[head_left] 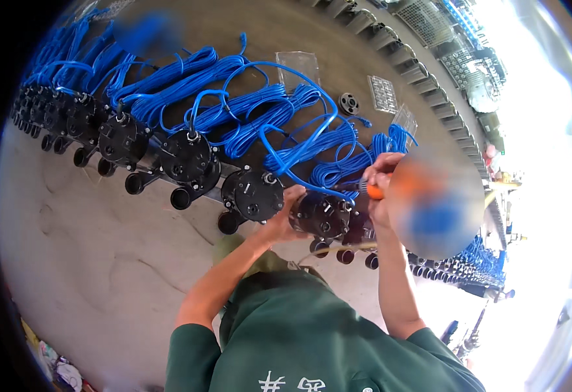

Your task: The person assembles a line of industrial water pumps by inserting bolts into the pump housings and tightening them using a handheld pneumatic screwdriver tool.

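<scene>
My left hand (283, 218) is curled against the side of a black cylindrical pump (325, 217) with a bolted round top and a blue cable. To its left stands a similar black pump (253, 196), close to the back of that hand. My right hand (382, 186) is closed around an orange tool (375, 191) with a dark ribbed part, just right of the gripped pump. Blurring hides much of this tool and what lies beyond it. A thin yellowish hose (345, 247) passes below the pump.
A row of black pumps (124, 138) lines the bench's near edge, outlets jutting toward me. Coiled blue cables (188, 78) cover the bench behind them. Beyond lie a round black part (349, 103) and a clear plastic tray (382, 94). Metal cylinders (403, 55) line the far side.
</scene>
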Demonstrator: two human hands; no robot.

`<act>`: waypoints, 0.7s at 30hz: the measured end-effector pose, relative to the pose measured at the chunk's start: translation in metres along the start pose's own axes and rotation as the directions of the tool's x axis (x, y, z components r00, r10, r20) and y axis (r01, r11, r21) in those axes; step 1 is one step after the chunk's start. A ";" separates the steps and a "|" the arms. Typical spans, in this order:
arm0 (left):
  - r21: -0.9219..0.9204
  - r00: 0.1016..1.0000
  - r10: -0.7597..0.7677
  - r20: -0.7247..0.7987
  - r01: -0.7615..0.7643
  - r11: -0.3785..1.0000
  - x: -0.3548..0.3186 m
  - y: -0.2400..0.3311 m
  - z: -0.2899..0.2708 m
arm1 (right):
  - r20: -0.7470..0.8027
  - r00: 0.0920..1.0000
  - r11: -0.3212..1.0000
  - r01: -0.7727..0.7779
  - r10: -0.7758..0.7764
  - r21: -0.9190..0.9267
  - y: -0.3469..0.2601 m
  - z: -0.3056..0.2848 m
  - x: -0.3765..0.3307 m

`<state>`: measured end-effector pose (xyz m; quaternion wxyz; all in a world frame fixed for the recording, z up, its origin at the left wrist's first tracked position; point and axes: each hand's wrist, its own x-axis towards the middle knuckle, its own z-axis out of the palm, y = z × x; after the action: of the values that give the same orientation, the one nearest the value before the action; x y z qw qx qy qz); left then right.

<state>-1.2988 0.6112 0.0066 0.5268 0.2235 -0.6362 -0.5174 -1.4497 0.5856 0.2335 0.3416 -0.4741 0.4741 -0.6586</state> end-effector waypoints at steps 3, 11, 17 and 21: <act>0.015 0.995 0.095 -0.003 -0.095 0.995 -0.001 -0.010 -0.004 | 0.067 0.996 0.998 -0.058 0.060 -0.032 0.025 0.002 -0.004; 0.041 0.997 0.022 0.072 -0.025 0.999 0.003 -0.006 -0.015 | 0.197 0.980 0.979 -0.001 0.042 -0.203 0.025 0.014 -0.008; 0.148 0.993 0.113 0.031 -0.117 0.982 -0.001 -0.017 -0.012 | -0.068 0.982 0.979 0.165 -0.174 -0.120 -0.025 0.006 -0.004; 0.237 0.994 0.104 0.026 -0.107 0.966 0.001 -0.012 -0.011 | -0.156 0.832 0.774 0.403 -0.532 -0.488 -0.093 -0.050 0.007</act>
<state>-1.2921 0.6013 -0.0051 0.5187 0.2474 -0.7081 -0.4102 -1.4989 0.6240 0.3190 -0.0217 -0.5417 0.5187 -0.6611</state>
